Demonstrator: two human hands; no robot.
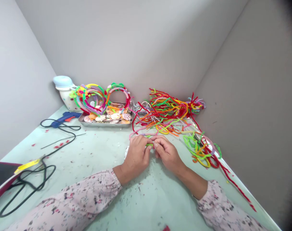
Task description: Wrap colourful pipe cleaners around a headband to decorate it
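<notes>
My left hand point(137, 154) and my right hand point(168, 153) meet over the middle of the table. Their fingertips are closed around a short bright green pipe cleaner point(149, 145), most of which is hidden by my fingers. A speck of red shows close to my right fingertips, too small to name. Just behind my hands, a pink pipe cleaner point(141, 129) curves over the tabletop. Something whitish point(126, 152) peeks out beside my left hand, mostly covered.
Shells point(114, 117) and pipe-cleaner hoops point(118, 86) fill a metal tray point(104, 124). Loose pipe cleaners point(170, 107) heap behind and to the right point(204, 154). At left are a blue glue gun point(64, 118), black cord point(46, 173), yellow-handled tool point(28, 166) and white jar point(69, 98).
</notes>
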